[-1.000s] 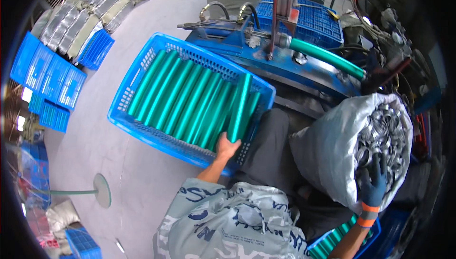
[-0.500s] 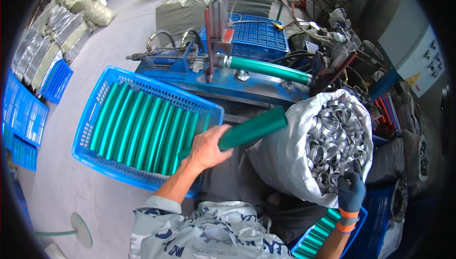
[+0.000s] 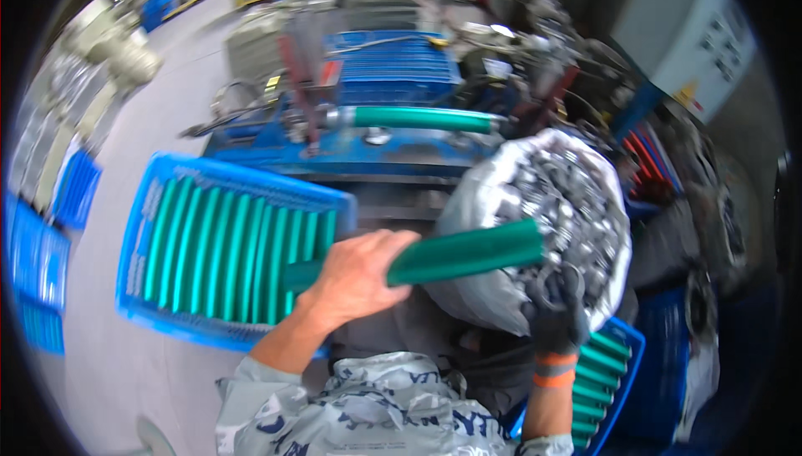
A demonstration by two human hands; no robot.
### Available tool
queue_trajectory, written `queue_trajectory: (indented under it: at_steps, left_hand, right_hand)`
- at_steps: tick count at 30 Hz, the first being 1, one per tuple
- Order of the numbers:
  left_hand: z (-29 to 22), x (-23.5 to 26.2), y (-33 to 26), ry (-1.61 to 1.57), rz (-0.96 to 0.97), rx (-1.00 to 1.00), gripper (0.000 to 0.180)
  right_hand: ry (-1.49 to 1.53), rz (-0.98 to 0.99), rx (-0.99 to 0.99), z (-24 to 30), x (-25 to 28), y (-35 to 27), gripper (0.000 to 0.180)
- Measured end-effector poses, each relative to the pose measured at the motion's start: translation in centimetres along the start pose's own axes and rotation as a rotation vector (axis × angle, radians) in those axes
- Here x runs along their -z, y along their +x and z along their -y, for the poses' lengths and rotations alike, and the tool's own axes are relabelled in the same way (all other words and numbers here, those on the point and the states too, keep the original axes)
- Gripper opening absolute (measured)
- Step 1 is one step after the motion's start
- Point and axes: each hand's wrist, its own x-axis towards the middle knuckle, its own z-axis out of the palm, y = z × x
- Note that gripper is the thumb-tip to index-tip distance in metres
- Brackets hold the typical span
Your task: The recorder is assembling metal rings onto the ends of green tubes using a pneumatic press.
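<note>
So, tube (image 3: 468, 254) in left hand (image 3: 359, 276), shirt (image 3: 393, 412) (lettered)

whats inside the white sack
Silvery metal rings are heaped inside the white sack. The green tube in the left hand and the gloved right hand cover parts of the heap; anything deeper is hidden.

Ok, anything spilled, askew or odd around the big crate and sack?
Nothing looks spilled or askew: green tubes lie side by side in the big blue crate, and metal rings sit inside the white sack. One mismatch: the right hand is gloved, the left hand bare. Blur would hide fine damage.
</note>
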Motion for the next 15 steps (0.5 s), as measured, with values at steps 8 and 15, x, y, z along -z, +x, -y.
queue_trajectory:
  at_steps: [8, 15]
  left_hand:
    - [-1.3, -0.4, 1.7, 0.11, -0.001, -0.038, 0.062]
    - [-1.4, 0.0, 3.0, 0.137, 0.096, -0.093, 0.067]
  right_hand:
    - [0.082, 0.31, -0.03, 0.1, 0.9, 2.7, 0.109]
    - [-0.254, 0.231, 0.142, 0.4, -0.6, 2.8, 0.091]
